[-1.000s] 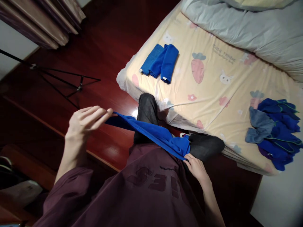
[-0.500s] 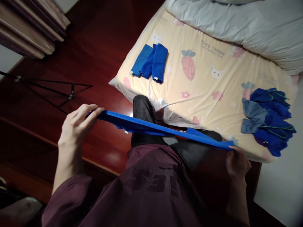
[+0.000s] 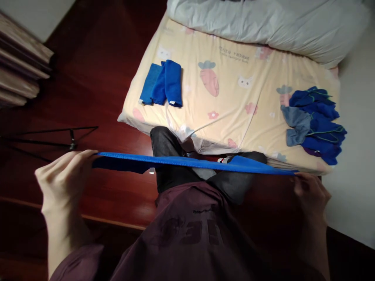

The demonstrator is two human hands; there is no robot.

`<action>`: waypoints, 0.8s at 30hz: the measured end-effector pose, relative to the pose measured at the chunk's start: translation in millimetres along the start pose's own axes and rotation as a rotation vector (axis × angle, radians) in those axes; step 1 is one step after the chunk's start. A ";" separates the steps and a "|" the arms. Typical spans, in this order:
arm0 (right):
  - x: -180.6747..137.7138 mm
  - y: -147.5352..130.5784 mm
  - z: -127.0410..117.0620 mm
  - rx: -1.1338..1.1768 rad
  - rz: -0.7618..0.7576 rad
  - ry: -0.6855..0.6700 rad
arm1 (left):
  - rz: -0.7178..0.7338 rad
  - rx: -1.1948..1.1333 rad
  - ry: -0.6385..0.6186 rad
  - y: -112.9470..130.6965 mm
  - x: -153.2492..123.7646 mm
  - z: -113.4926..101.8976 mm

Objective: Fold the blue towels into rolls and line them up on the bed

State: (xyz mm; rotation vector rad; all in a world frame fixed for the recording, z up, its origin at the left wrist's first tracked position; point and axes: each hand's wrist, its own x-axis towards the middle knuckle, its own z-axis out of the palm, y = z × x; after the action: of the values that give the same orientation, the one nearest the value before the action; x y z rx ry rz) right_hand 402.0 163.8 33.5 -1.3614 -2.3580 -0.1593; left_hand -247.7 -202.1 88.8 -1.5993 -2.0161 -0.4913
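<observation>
A blue cloth (image 3: 187, 162) is stretched taut and level in front of my body, seen almost edge-on. My left hand (image 3: 63, 177) pinches its left end with fingers pressed together. My right hand (image 3: 311, 191) grips its right end, in shadow. Beyond the cloth lies a bed with a yellow cartoon-print sheet (image 3: 234, 101). Three folded blue cloths (image 3: 161, 84) lie side by side near the bed's left corner. A loose heap of blue and grey cloths (image 3: 313, 123) lies at the bed's right edge.
My dark trouser legs (image 3: 166, 156) stand against the bed's near edge on a dark red wooden floor (image 3: 96, 78). A black tripod (image 3: 52, 136) stands on the floor at left. A grey duvet (image 3: 263, 23) covers the bed's far side. Curtains (image 3: 17, 74) hang at far left.
My hands have moved apart, pulling the bunched blue cloth out into a flat, taut strip. The view has shifted, so the bed sits further left.
</observation>
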 end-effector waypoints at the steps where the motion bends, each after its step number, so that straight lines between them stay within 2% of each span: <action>1: -0.9 6.3 -2.9 -0.045 0.073 0.004 | -0.015 -0.032 0.023 1.8 2.6 2.5; 5: 0.8 26.2 -23.9 -0.204 0.284 0.047 | -0.084 -0.137 0.091 10.8 15.7 14.7; 10: 8.0 30.3 -56.5 -0.056 0.359 -0.002 | -0.190 -0.174 -0.077 19.0 34.8 15.6; 15: 5.6 36.4 -67.5 0.023 0.457 -0.115 | -0.485 -0.327 -0.175 25.0 45.2 0.6; 17: 8.7 44.4 -68.2 0.016 0.518 -0.166 | -0.572 -0.389 -0.265 24.4 48.9 -5.5; 20: 30.6 58.0 -67.5 -0.047 0.608 -0.332 | -0.601 -0.413 -0.480 18.5 62.2 -5.0; 22: 57.7 64.3 -64.0 -0.104 0.598 -0.485 | -0.561 -0.406 -0.639 14.3 80.2 6.4; 24: 90.7 66.4 -56.5 -0.112 0.553 -0.628 | -0.518 -0.434 -0.762 13.7 107.1 28.3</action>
State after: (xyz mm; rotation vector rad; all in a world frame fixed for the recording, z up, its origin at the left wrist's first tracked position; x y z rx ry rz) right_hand 435.3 254.1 114.6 -2.3248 -2.3226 0.3515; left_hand -257.6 -98.7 129.6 -1.6462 -3.1146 -0.5898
